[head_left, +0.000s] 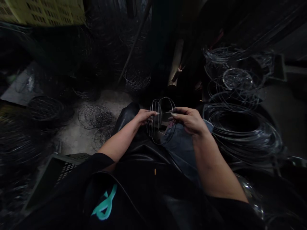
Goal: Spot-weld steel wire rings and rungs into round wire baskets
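Note:
Above my lap, my left hand [144, 117] is closed on a round wire rack [155, 126] with several parallel bars, the thumb lying across the bars. Just right of it, a thin wire ring [170, 99] stands against or beside the rack; whether they are joined I cannot tell. My right hand [188, 118] pinches the ring's right side between thumb and fingers. Both palms are mostly turned from view. Beneath the hands lie a dark apron [144, 153] and a blue trouser leg [181, 147].
Large wire coils [242, 137] and stacked wire rings [237, 78] are at the right. Loose wire pieces [96, 115] lie on the floor at left, near a dark green crate [45, 179]. A yellow crate [43, 12] is at upper left. A pale tube [176, 64] stands ahead.

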The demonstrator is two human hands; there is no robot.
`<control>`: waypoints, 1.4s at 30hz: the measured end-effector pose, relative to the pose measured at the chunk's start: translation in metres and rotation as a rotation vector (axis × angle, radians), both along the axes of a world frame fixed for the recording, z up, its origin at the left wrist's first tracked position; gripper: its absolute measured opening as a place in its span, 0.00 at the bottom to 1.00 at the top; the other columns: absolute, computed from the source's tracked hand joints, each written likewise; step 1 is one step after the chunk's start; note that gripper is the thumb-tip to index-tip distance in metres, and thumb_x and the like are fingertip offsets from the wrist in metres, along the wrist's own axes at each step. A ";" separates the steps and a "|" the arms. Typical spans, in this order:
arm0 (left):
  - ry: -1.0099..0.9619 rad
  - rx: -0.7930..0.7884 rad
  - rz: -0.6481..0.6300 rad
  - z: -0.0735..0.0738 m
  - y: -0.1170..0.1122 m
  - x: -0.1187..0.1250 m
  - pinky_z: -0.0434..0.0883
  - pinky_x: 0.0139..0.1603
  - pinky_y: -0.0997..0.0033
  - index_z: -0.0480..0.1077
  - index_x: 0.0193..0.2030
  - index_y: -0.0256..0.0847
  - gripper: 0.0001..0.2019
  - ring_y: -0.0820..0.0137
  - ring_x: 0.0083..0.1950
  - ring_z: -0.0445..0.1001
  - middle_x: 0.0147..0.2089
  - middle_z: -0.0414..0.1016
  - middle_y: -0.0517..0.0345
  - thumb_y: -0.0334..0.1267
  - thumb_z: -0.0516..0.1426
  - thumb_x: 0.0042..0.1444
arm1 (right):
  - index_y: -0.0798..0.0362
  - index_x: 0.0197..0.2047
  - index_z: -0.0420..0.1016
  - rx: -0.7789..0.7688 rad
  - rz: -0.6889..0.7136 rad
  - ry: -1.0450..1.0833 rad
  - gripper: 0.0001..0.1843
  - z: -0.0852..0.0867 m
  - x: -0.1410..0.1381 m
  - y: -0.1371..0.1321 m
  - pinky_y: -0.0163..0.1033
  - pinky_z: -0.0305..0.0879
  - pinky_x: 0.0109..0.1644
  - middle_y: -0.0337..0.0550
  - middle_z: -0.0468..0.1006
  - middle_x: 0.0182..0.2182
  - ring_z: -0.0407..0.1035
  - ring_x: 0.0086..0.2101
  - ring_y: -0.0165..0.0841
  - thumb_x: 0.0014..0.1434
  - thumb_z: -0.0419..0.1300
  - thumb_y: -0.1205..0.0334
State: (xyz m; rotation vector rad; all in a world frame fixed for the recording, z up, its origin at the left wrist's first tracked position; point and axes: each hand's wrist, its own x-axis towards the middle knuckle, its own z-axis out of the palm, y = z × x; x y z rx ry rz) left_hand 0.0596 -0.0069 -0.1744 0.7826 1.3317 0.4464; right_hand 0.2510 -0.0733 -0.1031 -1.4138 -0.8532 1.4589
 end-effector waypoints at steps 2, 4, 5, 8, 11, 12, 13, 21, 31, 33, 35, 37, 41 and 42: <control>0.008 -0.051 -0.022 -0.009 -0.004 0.001 0.69 0.25 0.70 0.70 0.26 0.36 0.16 0.74 0.21 0.67 0.21 0.68 0.60 0.45 0.69 0.37 | 0.55 0.31 0.78 -0.063 -0.047 0.094 0.25 -0.003 -0.001 0.002 0.36 0.67 0.27 0.39 0.77 0.22 0.71 0.23 0.32 0.27 0.76 0.58; 0.026 -0.079 -0.032 -0.016 -0.007 0.002 0.70 0.26 0.68 0.70 0.25 0.36 0.18 0.75 0.19 0.66 0.20 0.68 0.61 0.47 0.69 0.38 | 0.55 0.31 0.77 -0.089 -0.082 0.129 0.24 -0.007 -0.001 0.004 0.36 0.67 0.26 0.38 0.77 0.22 0.70 0.22 0.31 0.26 0.76 0.60; 0.037 -0.086 -0.035 -0.019 -0.007 0.002 0.70 0.26 0.67 0.70 0.25 0.36 0.18 0.75 0.19 0.65 0.20 0.67 0.61 0.47 0.68 0.39 | 0.55 0.30 0.77 -0.095 -0.092 0.135 0.23 -0.009 -0.001 0.004 0.36 0.67 0.26 0.38 0.77 0.22 0.70 0.22 0.30 0.26 0.76 0.61; 0.059 -0.098 -0.046 -0.022 -0.008 0.001 0.71 0.26 0.66 0.70 0.26 0.36 0.17 0.74 0.18 0.66 0.19 0.67 0.61 0.47 0.68 0.41 | 0.55 0.30 0.77 -0.104 -0.096 0.143 0.22 -0.013 -0.001 0.003 0.37 0.69 0.27 0.38 0.77 0.23 0.71 0.23 0.31 0.28 0.75 0.63; 0.074 -0.100 -0.057 -0.023 -0.007 0.000 0.72 0.27 0.66 0.70 0.28 0.36 0.16 0.72 0.19 0.68 0.19 0.67 0.61 0.47 0.67 0.43 | 0.56 0.30 0.77 -0.105 -0.101 0.144 0.21 -0.016 -0.002 0.002 0.36 0.69 0.26 0.38 0.77 0.23 0.71 0.22 0.30 0.29 0.75 0.63; 0.080 -0.102 -0.061 -0.024 -0.007 -0.001 0.72 0.27 0.66 0.70 0.28 0.36 0.16 0.71 0.20 0.69 0.19 0.67 0.60 0.47 0.67 0.43 | 0.56 0.31 0.77 -0.105 -0.108 0.146 0.21 -0.018 -0.003 0.002 0.36 0.69 0.25 0.38 0.77 0.23 0.71 0.22 0.30 0.29 0.75 0.64; 0.087 -0.104 -0.064 -0.025 -0.007 -0.001 0.72 0.27 0.66 0.70 0.29 0.36 0.17 0.70 0.20 0.70 0.19 0.68 0.60 0.47 0.67 0.44 | 0.56 0.31 0.76 -0.108 -0.117 0.149 0.21 -0.019 -0.003 0.002 0.36 0.69 0.25 0.37 0.77 0.23 0.70 0.21 0.30 0.29 0.75 0.64; 0.136 -0.117 -0.089 -0.028 -0.009 -0.002 0.72 0.27 0.66 0.70 0.32 0.35 0.16 0.68 0.20 0.71 0.19 0.67 0.60 0.47 0.65 0.47 | 0.54 0.30 0.74 -0.165 -0.169 0.118 0.21 -0.022 -0.008 0.004 0.34 0.67 0.24 0.34 0.76 0.21 0.70 0.21 0.28 0.28 0.75 0.67; 0.127 -0.108 -0.087 -0.030 -0.009 -0.004 0.73 0.29 0.66 0.70 0.30 0.35 0.15 0.71 0.21 0.71 0.20 0.69 0.59 0.45 0.66 0.47 | 0.54 0.32 0.74 -0.133 -0.146 0.064 0.28 -0.029 -0.013 0.003 0.33 0.63 0.22 0.34 0.75 0.22 0.69 0.21 0.29 0.23 0.76 0.64; 0.121 -0.092 -0.065 -0.030 -0.009 -0.004 0.73 0.28 0.67 0.70 0.30 0.35 0.15 0.71 0.21 0.71 0.20 0.68 0.60 0.44 0.67 0.45 | 0.53 0.33 0.73 -0.082 -0.163 -0.002 0.29 -0.032 -0.014 -0.001 0.34 0.64 0.23 0.35 0.75 0.24 0.69 0.22 0.30 0.24 0.76 0.60; 0.108 -0.070 -0.030 -0.029 -0.009 -0.005 0.72 0.27 0.68 0.69 0.30 0.35 0.15 0.72 0.21 0.71 0.21 0.69 0.60 0.43 0.67 0.44 | 0.52 0.35 0.72 0.005 -0.211 -0.111 0.30 -0.036 -0.015 -0.011 0.36 0.67 0.26 0.36 0.76 0.27 0.70 0.25 0.31 0.26 0.76 0.58; 0.088 -0.046 0.010 -0.028 -0.009 -0.006 0.71 0.26 0.69 0.69 0.30 0.36 0.16 0.73 0.21 0.71 0.22 0.70 0.60 0.43 0.68 0.43 | 0.52 0.38 0.71 0.088 -0.231 -0.257 0.29 -0.040 -0.017 -0.026 0.38 0.69 0.31 0.39 0.77 0.30 0.72 0.29 0.34 0.30 0.74 0.55; 0.047 -0.007 0.069 -0.026 -0.009 -0.006 0.68 0.23 0.72 0.68 0.30 0.36 0.16 0.75 0.20 0.69 0.24 0.70 0.60 0.43 0.67 0.43 | 0.53 0.41 0.74 0.148 -0.084 -0.564 0.19 -0.045 -0.024 -0.055 0.42 0.70 0.41 0.45 0.80 0.32 0.74 0.33 0.38 0.47 0.64 0.54; 0.041 0.003 0.081 -0.025 -0.009 -0.005 0.67 0.23 0.73 0.68 0.30 0.36 0.16 0.75 0.20 0.69 0.23 0.70 0.61 0.43 0.67 0.43 | 0.53 0.43 0.75 0.156 -0.067 -0.655 0.18 -0.046 -0.026 -0.059 0.43 0.70 0.43 0.46 0.81 0.33 0.75 0.34 0.38 0.49 0.60 0.56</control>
